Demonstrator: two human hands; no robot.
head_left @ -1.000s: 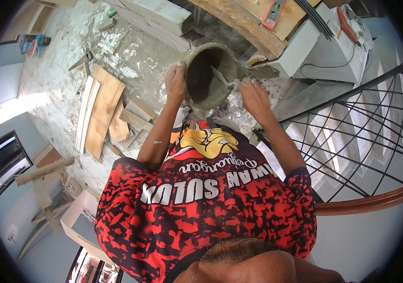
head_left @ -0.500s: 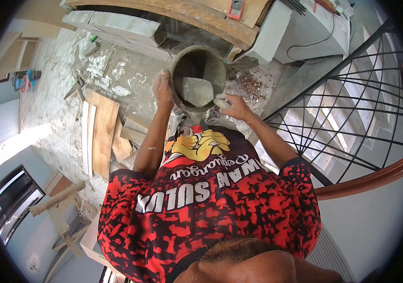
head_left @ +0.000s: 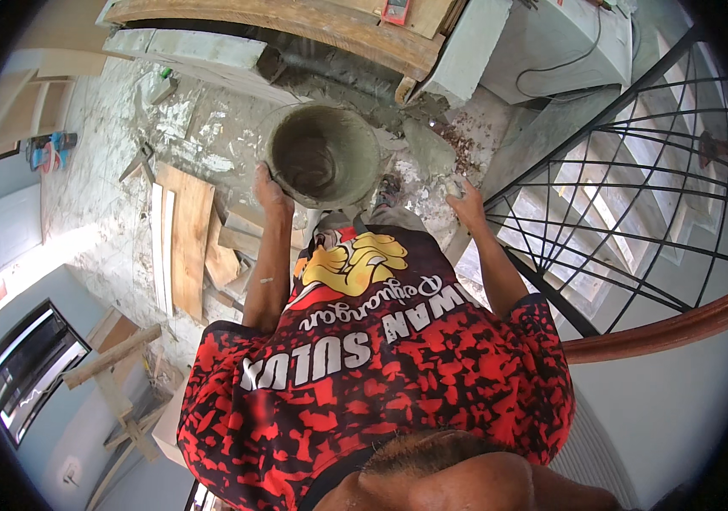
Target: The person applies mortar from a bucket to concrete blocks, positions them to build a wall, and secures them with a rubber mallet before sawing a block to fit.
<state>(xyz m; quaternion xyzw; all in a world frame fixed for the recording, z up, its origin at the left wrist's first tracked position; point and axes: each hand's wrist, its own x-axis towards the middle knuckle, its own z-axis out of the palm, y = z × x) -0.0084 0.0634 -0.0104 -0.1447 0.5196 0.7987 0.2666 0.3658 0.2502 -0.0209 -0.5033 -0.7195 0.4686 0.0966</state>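
Note:
My left hand [head_left: 272, 189] is closed on the left rim of a round, cement-smeared bucket [head_left: 355, 140], which tilts so that its mouth faces up toward me. Wet grey mortar [head_left: 317, 168] lies inside it, with a swirled surface. To the right of the bucket, my right hand [head_left: 466, 203] grips the handle of a trowel [head_left: 429, 146]. Its broad grey blade points away from me, apart from the bucket.
Ahead stands a plank-topped block structure [head_left: 330, 38] carrying a red meter [head_left: 395, 10]. Wood offcuts [head_left: 185, 243] lie to the left. A black metal railing [head_left: 619, 196] with a wooden handrail borders stairs on the right. Rubble [head_left: 466, 149] litters the floor.
The trowel has come out of the bucket and swung to the right with my right hand. The bucket has shifted left and slightly nearer, still held by my left hand.

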